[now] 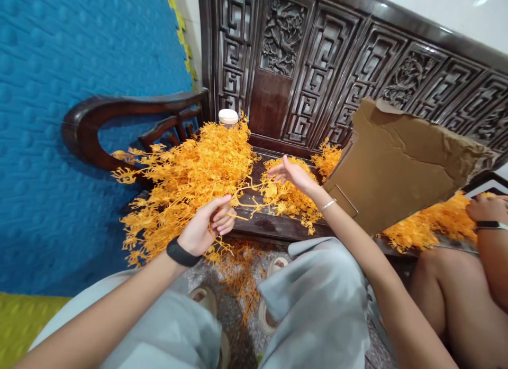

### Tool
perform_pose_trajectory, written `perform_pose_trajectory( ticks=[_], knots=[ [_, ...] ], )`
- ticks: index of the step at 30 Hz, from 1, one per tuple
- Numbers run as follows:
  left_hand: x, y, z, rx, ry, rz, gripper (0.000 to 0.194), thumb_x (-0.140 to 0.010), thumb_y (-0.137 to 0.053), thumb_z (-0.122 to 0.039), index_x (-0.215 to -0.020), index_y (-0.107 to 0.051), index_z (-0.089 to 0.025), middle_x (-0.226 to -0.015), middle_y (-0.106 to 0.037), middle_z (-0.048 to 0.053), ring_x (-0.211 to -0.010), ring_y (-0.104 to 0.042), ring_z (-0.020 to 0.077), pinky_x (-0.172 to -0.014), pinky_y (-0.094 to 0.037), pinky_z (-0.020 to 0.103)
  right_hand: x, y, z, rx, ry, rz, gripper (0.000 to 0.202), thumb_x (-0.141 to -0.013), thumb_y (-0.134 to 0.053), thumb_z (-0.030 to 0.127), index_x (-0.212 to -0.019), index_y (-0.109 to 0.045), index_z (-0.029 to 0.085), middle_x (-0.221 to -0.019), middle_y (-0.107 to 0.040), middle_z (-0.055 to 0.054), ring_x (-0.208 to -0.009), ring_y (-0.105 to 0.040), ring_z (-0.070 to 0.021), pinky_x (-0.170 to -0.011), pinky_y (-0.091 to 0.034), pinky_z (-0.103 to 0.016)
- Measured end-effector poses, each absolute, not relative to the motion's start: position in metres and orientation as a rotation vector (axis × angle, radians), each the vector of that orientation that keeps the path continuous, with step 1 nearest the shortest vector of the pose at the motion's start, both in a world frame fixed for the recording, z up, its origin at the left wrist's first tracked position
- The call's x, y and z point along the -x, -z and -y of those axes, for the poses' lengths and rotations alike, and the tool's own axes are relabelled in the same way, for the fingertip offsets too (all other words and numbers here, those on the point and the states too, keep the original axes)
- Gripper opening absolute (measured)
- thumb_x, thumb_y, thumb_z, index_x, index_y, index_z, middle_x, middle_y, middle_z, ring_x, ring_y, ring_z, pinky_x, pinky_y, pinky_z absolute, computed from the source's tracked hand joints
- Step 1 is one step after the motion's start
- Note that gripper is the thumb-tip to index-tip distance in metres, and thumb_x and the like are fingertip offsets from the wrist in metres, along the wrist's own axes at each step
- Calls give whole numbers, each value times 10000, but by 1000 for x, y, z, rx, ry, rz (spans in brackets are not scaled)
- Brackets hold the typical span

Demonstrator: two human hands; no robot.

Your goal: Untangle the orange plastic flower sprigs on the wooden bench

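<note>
My left hand (209,221), with a black band on its wrist, is closed around a thin orange plastic branch (239,217). The branch's stem sticks out past my fingers. My right hand (294,174) has its fingers stretched out just above a smaller pile of orange plastic branches (296,202); nothing shows in its grasp. Between the two hands, loose orange twigs (254,192) reach across the dark wooden bench. To the left, a big heap of the same branches (194,168) spills over the bench edge.
A white-lidded cup (228,117) stands behind the big heap. A large cardboard piece (400,163) leans at right, with more orange branches around it. Another person's hand (486,208) and knee are at far right. Orange scraps (242,274) litter the floor near my feet.
</note>
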State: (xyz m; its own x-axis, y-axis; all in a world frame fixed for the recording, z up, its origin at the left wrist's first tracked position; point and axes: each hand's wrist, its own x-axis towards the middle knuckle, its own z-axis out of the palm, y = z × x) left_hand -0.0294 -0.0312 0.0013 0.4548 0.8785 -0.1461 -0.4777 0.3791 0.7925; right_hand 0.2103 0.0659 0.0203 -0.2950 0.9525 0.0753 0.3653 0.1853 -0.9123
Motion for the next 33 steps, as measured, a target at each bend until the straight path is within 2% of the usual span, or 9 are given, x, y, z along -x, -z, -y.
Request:
perform_pose_trajectory(
  ticks=[2,4,8,11,13,18,25,30,33],
  knots=[
    [30,-2,29,-756,-950,-638,481,-793,-465,-292,-360,-289,-177,-335,-185,-48,-321,-225,63,-360,-237,201,-204,-26,-51,1197,-1271,1836,648,-783,-268,678,-767,-647,154,-752,-635,-73,-693,-569,-141,-630,-431,-265],
    [29,-2,28,-758,-962,-649,482,-794,-463,-288,-358,-288,-178,-333,-182,-48,-319,-221,65,-358,-235,203,-202,-29,-41,1170,-1319,1881,588,-759,-364,669,-763,-649,154,-745,-633,-61,-699,-570,-141,-646,-445,-267],
    [28,-2,25,-747,-990,-670,482,-794,-462,-289,-356,-293,-180,-329,-174,-49,-317,-213,68,-355,-235,206,-209,-31,-34,1104,-1347,1982,356,-701,-619,474,-888,-634,171,-808,-629,-22,-704,-576,-113,-683,-455,-252],
    [28,-1,24,-742,-1012,-675,483,-789,-473,-287,-354,-294,-181,-328,-173,-50,-317,-212,69,-353,-231,207,-219,-28,-34,1136,-1363,1939,393,-641,-702,351,-980,-601,179,-811,-627,-14,-672,-571,-96,-632,-454,-232],
    [27,1,22,-741,-1027,-673,483,-786,-481,-288,-353,-296,-181,-328,-178,-50,-316,-216,70,-351,-229,208,-225,-25,-36,1166,-1360,1879,381,-619,-718,324,-948,-604,168,-780,-630,-15,-642,-564,-92,-595,-449,-226],
    [24,3,18,-735,-1036,-687,479,-774,-501,-299,-354,-304,-181,-322,-188,-52,-309,-217,67,-346,-222,206,-234,-21,-36,1150,-1272,1713,239,-597,-724,316,-661,-576,141,-587,-587,10,-543,-536,-83,-541,-426,-222],
    [14,4,14,-755,-1005,-682,486,-774,-512,-293,-358,-287,-181,-319,-185,-56,-307,-200,60,-344,-219,204,-230,-23,-30,1144,-1228,1748,297,-629,-697,358,-832,-606,161,-700,-631,-5,-556,-536,-88,-534,-434,-231],
    [11,5,13,-756,-1005,-692,481,-782,-498,-293,-365,-287,-180,-319,-187,-56,-306,-200,60,-343,-216,204,-231,-22,-31,1141,-1161,1727,286,-683,-638,432,-747,-619,154,-682,-622,-14,-553,-523,-80,-537,-425,-221],
    [12,5,12,-760,-1008,-705,478,-785,-494,-299,-371,-287,-180,-321,-188,-56,-307,-200,60,-346,-215,204,-233,-23,-32,1120,-1163,1633,317,-679,-629,467,-766,-629,162,-694,-630,-17,-548,-521,-80,-517,-414,-216]
  ],
)
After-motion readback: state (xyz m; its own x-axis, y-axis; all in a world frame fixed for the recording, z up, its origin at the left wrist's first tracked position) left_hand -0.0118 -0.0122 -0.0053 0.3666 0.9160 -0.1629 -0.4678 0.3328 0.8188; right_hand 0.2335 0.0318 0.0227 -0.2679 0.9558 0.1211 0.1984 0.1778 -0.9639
